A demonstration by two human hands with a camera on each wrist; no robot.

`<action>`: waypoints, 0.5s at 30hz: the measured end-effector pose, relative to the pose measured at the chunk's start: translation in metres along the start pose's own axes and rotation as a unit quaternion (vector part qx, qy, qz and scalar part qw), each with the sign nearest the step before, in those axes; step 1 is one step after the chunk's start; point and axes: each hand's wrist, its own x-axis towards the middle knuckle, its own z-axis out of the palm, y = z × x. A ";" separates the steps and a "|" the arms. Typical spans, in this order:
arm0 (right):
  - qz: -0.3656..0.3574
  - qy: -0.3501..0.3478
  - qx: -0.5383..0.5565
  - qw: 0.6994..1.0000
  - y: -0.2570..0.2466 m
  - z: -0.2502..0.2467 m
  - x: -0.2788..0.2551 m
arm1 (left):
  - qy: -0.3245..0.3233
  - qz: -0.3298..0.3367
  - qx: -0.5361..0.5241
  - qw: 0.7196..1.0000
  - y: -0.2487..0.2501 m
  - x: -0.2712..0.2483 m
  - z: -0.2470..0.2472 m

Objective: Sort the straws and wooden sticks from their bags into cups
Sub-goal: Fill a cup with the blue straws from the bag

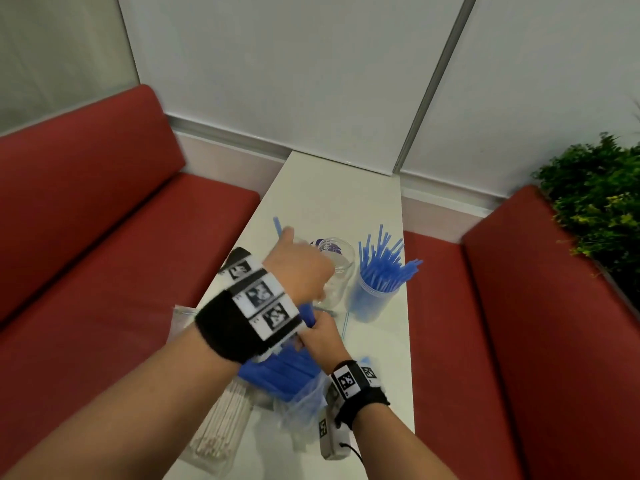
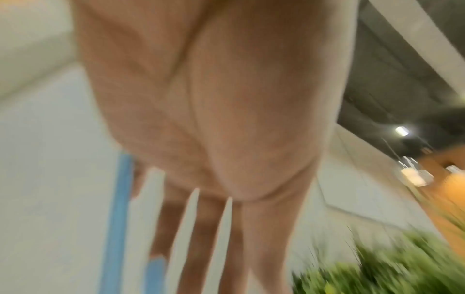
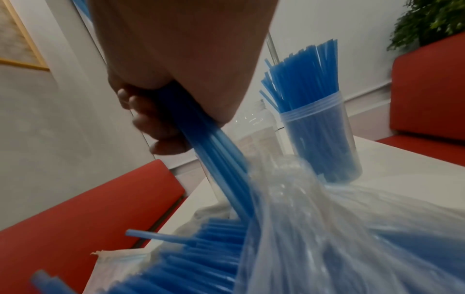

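My right hand (image 1: 320, 336) grips a bundle of blue straws (image 3: 214, 151) partly out of a clear plastic bag (image 3: 314, 228) that lies on the white table (image 1: 346, 202); its fingers (image 3: 151, 123) are curled round the bundle. My left hand (image 1: 298, 268) is raised over an empty clear jar (image 1: 338, 271) and pinches a blue straw (image 2: 118, 214) beside its straight fingers (image 2: 201, 228). The straw's tip (image 1: 277, 226) sticks up past the hand. A clear cup (image 1: 372, 299) right of the jar is packed with blue straws (image 3: 309, 79). A bag of wooden sticks (image 1: 221, 434) lies at the near left.
Red benches (image 1: 104, 237) (image 1: 519, 323) flank the narrow table. A green plant (image 1: 595, 202) stands behind the right bench. A white wall closes the far end. The far half of the table is bare.
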 end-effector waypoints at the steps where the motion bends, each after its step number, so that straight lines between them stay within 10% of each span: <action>1: 0.002 0.019 0.005 1.000 -0.003 0.001 0.000 | 0.082 -0.007 -0.013 0.997 -0.009 -0.002 -0.010; 5: -0.012 0.053 0.023 0.998 -0.015 -0.002 0.002 | 0.362 -0.050 -0.222 0.904 -0.048 -0.014 -0.039; 8: -0.019 0.053 0.027 0.998 -0.021 -0.001 0.000 | 0.274 -0.013 -0.380 0.883 -0.043 -0.015 -0.029; 13: -0.038 0.049 0.059 0.996 -0.035 0.002 0.001 | 0.157 0.032 -0.330 0.930 -0.010 -0.007 0.007; 15: -0.034 0.053 0.053 0.997 -0.040 -0.001 0.000 | 0.183 0.062 -0.400 0.896 -0.009 -0.003 0.020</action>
